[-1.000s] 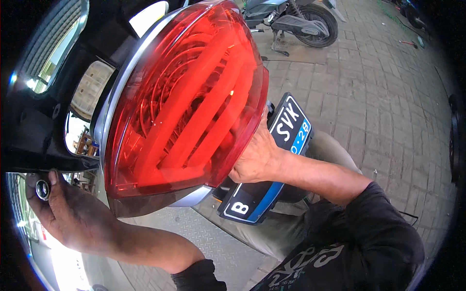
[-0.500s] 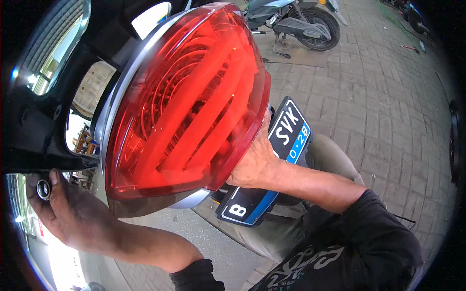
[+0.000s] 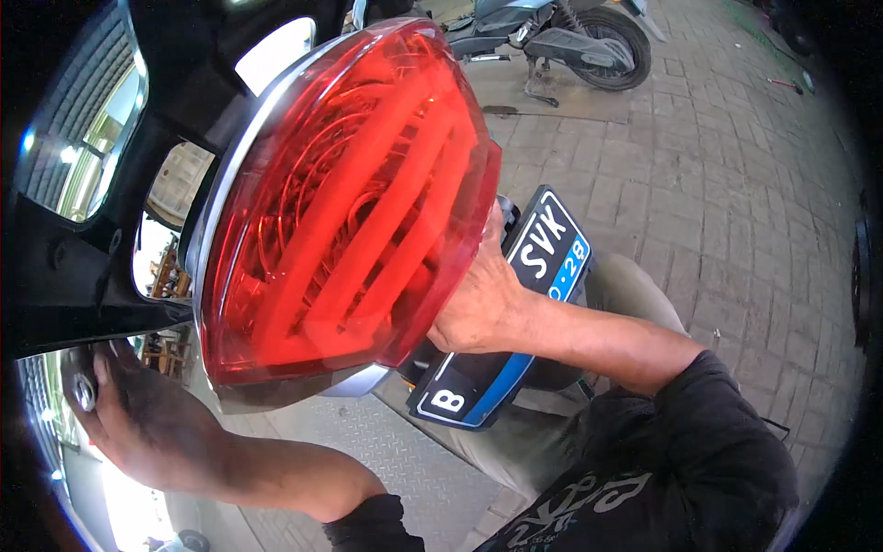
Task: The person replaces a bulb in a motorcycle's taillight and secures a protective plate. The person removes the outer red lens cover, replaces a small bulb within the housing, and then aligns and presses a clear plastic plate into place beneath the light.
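A large red tail light [image 3: 368, 216] with a silver rim fills the middle of the view, mounted at the rear of a scooter. My right hand [image 3: 483, 299] reaches behind its lower right edge; the fingers are hidden there. Close under that wrist is a black and blue licence plate [image 3: 460, 386], tilted and partly covered by my arm. At the left, my left hand [image 3: 152, 414], with a ring on one finger, is closed at the lower edge of a black frame part [image 3: 92, 317]. Its fingertips are dark against that part and only partly show.
Another scooter [image 3: 589, 51] stands on the brick paving [image 3: 727, 212] at the back. A tool with a red handle [image 3: 785, 85] lies on the ground farther right. Beneath the tail light is a grey patterned metal plate [image 3: 368, 451]. My knee [image 3: 635, 290] is beside the licence plate.
The view has shifted slightly, so the tail light and black frame sit a little lower. My left hand has moved slightly with the frame's edge; my right hand stays behind the light.
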{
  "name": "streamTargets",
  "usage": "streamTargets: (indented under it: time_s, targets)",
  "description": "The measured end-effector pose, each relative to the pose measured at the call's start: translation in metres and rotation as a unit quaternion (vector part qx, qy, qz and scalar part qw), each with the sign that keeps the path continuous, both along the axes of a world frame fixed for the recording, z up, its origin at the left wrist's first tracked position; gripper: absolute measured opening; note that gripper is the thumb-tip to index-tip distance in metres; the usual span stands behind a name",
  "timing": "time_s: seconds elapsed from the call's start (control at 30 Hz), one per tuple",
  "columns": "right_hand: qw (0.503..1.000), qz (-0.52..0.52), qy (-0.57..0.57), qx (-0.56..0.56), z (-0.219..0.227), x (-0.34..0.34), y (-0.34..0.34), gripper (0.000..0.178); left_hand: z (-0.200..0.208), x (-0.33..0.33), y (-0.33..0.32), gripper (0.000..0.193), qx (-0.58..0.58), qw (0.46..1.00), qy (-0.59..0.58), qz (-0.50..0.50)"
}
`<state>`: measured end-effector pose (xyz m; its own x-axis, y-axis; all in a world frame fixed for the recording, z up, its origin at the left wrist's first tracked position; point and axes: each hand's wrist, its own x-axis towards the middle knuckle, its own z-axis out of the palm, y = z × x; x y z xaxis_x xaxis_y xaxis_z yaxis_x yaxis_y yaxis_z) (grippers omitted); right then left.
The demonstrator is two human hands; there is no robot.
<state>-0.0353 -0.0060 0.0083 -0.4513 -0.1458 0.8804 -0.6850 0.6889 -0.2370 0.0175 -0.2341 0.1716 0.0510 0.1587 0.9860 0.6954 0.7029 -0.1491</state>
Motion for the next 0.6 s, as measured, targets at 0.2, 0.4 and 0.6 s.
streamTargets:
  time_s: [0.2,0.4,0.6]
  targets:
    - [0.999,0.029,0.033,-0.017,-0.005,-0.005,0.004,0.046,-0.102,0.070,0.066,0.033,0.159,0.924,-0.216,-0.272]
    - [0.999,0.037,-0.027,-0.005,0.002,-0.003,0.003,0.051,-0.153,0.055,0.148,0.039,0.295,0.551,-0.592,-0.508]
    - [0.993,0.100,0.032,-0.050,-0.023,-0.018,0.010,0.039,-0.163,0.028,0.179,0.043,0.420,0.507,-0.505,-0.559]
